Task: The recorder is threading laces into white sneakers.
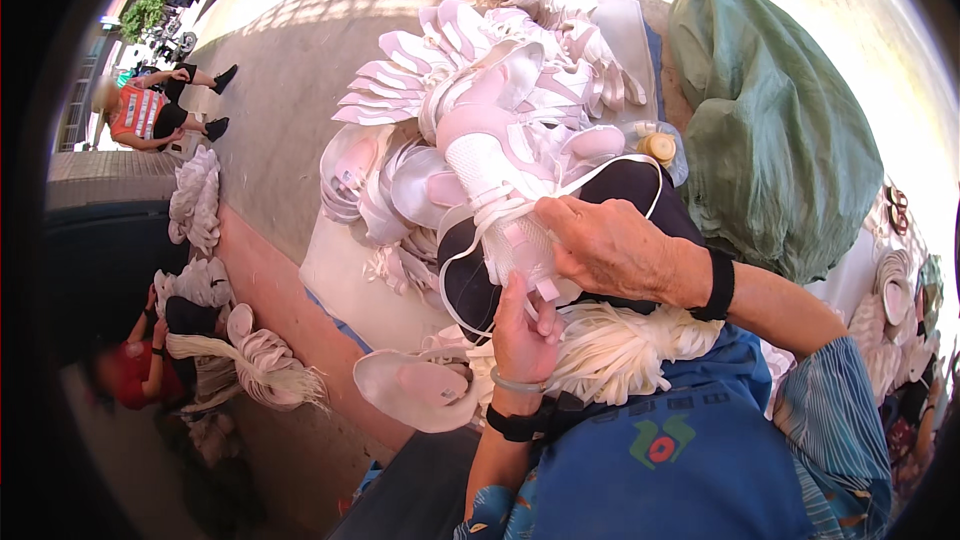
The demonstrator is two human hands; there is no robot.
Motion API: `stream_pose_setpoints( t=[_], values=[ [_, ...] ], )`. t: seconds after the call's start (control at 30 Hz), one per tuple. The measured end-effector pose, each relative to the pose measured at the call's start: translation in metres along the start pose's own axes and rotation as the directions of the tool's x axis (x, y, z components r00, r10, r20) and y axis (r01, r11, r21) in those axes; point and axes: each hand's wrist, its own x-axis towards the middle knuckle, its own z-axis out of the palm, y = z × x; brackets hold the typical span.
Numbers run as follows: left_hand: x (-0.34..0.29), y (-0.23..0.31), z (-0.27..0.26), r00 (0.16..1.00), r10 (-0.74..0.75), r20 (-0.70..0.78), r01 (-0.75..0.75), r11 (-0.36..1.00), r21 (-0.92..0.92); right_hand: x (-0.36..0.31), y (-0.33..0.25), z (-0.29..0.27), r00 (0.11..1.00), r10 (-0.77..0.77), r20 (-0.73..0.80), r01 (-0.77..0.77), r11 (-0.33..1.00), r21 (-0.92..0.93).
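Note:
A pale pink and white shoe upper (492,175) lies across my dark-clad knees, with a white shoelace (655,172) threaded in its front and looping out to both sides. My left hand (525,335) pinches the upper's near end, beside a small pink tab. From the right, my right hand (615,248) bends over the lacing, its fingers closed at the shoelace; its fingertips are partly hidden. A thick bundle of white laces (635,348) rests on my lap, just below both hands. Beside my left wrist sits another upper (415,390).
More uppers (420,60) are heaped ahead on a white sheet. A clear bottle with a yellow cap (657,148) stands near a large green sack (765,130) at right. Two people, one in an orange vest (137,112) and one in red (135,370), sit at left near further uppers.

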Motion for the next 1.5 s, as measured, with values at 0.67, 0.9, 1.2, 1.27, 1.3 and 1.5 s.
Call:
stream_pose_setpoints(
  t=[0.67,0.9,1.2,1.27,1.3,1.5],
  values=[
    [-0.002,-0.011,0.005,0.987,0.150,0.049,-0.156,0.977,0.142,-0.021,-0.008,0.005,0.992,0.060,0.113,-0.023,0.953,-0.302],
    [0.015,-0.001,0.015,0.993,0.103,0.058,-0.111,0.984,0.143,-0.012,-0.004,0.010,0.992,-0.127,0.026,0.128,0.940,-0.315],
    [0.022,0.001,0.014,0.991,0.122,0.058,-0.127,0.988,0.086,-0.004,0.005,0.011,0.992,-0.124,0.011,0.121,0.943,-0.309],
    [0.022,-0.001,0.008,0.992,0.105,0.074,-0.109,0.992,0.065,-0.005,0.003,0.010,0.995,-0.095,0.022,0.098,0.953,-0.288],
    [0.021,0.000,0.005,0.992,0.100,0.081,-0.103,0.994,0.042,-0.004,0.001,0.009,0.996,-0.081,0.038,0.088,0.961,-0.262],
    [0.011,0.000,0.012,0.997,0.062,0.037,-0.065,0.993,0.095,-0.017,0.000,-0.012,0.997,0.041,0.066,-0.033,0.993,-0.115]
  ],
)
